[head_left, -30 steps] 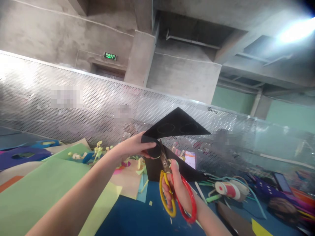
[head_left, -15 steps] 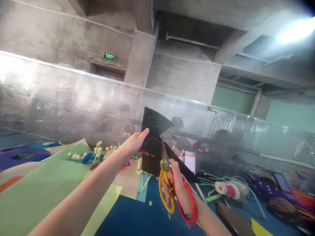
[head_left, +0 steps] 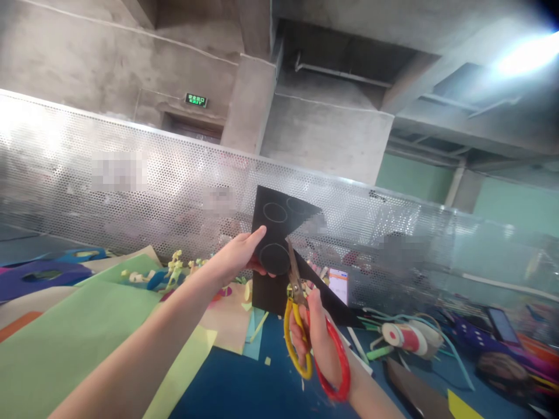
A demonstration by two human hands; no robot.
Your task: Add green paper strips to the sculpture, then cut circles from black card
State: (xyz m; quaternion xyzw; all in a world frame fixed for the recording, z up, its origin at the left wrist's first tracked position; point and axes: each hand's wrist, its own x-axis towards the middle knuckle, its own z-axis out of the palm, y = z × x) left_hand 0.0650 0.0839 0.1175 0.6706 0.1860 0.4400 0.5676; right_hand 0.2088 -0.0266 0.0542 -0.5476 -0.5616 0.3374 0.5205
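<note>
My left hand pinches a sheet of black paper, thumb in front and fingers behind. Thin circles are drawn on the sheet, and a cut splits it from the right side, with one flap sticking up and another hanging down to the right. In my right hand is a pair of scissors with one yellow and one red handle loop. The blades point up and sit at the cut, beside the lower circle. How far apart the blades are is hard to make out.
Green paper sheets cover the table at left, near a purple piece and small yellow-green figures. A lit phone stands behind the black paper. At right lie a red-and-white roll and a brown piece. A perforated metal partition runs behind.
The upper flap of the black paper has swung open to the right, showing another drawn circle. The scissors and my right hand have shifted very slightly right.
</note>
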